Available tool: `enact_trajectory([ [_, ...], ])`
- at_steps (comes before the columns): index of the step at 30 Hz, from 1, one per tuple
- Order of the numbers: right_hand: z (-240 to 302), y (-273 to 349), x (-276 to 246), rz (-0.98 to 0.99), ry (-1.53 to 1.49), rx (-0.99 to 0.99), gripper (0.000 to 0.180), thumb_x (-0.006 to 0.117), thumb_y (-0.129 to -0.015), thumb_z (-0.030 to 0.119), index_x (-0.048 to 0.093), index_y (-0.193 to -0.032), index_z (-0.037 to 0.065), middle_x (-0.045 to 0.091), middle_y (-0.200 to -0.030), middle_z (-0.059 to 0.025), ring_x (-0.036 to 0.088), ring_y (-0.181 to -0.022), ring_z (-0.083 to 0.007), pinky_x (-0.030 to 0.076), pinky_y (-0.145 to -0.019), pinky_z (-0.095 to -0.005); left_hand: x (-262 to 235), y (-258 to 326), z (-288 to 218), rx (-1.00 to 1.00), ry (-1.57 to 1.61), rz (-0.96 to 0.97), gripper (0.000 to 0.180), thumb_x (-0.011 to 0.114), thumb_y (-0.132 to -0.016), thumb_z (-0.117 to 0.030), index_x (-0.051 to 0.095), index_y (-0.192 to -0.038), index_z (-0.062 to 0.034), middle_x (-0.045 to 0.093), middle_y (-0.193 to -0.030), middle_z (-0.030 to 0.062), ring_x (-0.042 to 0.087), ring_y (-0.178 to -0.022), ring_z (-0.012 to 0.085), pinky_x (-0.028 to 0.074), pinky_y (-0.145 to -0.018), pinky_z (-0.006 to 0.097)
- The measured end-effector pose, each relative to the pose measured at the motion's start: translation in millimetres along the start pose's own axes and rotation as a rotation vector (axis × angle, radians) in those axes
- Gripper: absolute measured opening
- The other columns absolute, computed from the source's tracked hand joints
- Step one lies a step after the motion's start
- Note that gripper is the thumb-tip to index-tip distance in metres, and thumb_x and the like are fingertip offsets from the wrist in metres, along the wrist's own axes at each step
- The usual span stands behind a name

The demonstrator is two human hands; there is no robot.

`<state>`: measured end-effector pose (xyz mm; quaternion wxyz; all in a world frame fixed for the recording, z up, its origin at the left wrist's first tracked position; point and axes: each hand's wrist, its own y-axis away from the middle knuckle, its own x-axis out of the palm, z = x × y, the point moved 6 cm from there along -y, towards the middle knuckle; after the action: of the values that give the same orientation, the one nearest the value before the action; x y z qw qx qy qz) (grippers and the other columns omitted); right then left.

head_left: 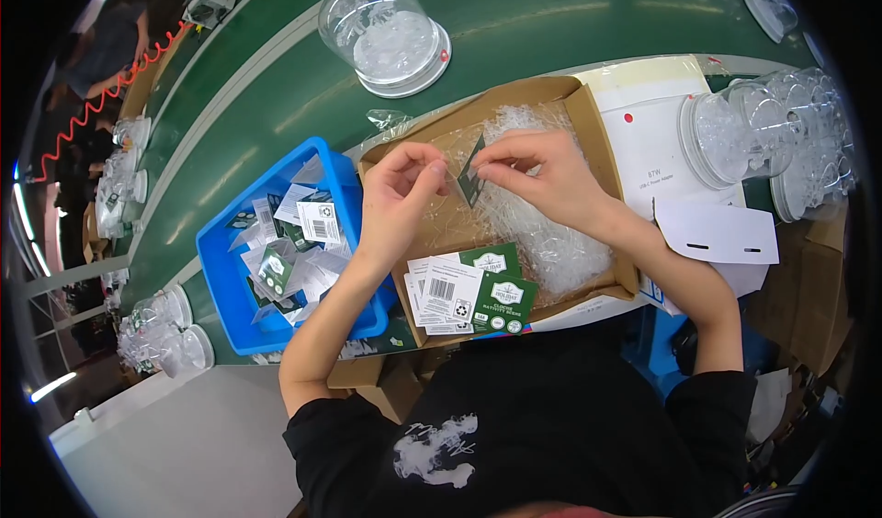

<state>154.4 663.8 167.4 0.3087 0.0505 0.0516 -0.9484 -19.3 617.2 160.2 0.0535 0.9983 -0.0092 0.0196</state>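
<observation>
Above a shallow cardboard box (602,150), my right hand (544,170) pinches a small green printed card (471,176) between thumb and fingertips, tilted nearly edge-on. My left hand (404,190) is closed at the fingertips just left of the card; what it pinches is too fine to make out, perhaps a thin clear strand. A heap of clear plastic strands (560,238) fills the right side of the box. Across the box's near left corner lie several loose cards, green fronts (505,299) and white barcoded backs (447,290) showing.
Left of the box, a blue bin (216,270) holds many cards in a jumble. A clear dome on a white base (400,68) stands on the green table (514,12). More clear domes (735,132) cluster at the right, others at far left (170,334). A white carton sheet (652,123) lies beside the box.
</observation>
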Motion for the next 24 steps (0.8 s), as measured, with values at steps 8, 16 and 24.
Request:
enact_trajectory([
  [8,4,3,4,0.065,-0.108,-0.012,0.013,0.066,-0.087,0.006,0.070,-0.097,0.000,0.066,-0.090,-0.0053,0.062,-0.079,-0.0108,0.049,-0.066,-0.0223,17,10,-10,0.146,-0.191,0.051,0.007,0.063,-0.088,-0.003,0.061,-0.092,0.0010,0.060,-0.088,0.0025,0.058,-0.078,0.0083,0.049,-0.071,0.023],
  [16,7,6,9,0.082,0.051,-0.213,0.011,0.064,-0.086,0.004,0.069,-0.096,0.000,0.065,-0.087,-0.0070,0.062,-0.076,-0.0163,0.048,-0.064,-0.0268,17,9,-10,0.192,-0.313,0.070,0.005,0.066,-0.081,-0.001,0.062,-0.082,0.0016,0.060,-0.080,0.0048,0.058,-0.072,0.0100,0.047,-0.066,0.023],
  [24,9,3,7,0.089,0.196,-0.314,0.010,0.065,-0.084,0.004,0.068,-0.093,0.001,0.065,-0.085,-0.0085,0.062,-0.075,-0.0217,0.047,-0.063,-0.0300,21,5,-18,0.245,-0.455,0.088,0.006,0.066,-0.077,0.001,0.061,-0.079,0.0015,0.059,-0.073,0.0064,0.058,-0.067,0.0129,0.047,-0.063,0.025],
])
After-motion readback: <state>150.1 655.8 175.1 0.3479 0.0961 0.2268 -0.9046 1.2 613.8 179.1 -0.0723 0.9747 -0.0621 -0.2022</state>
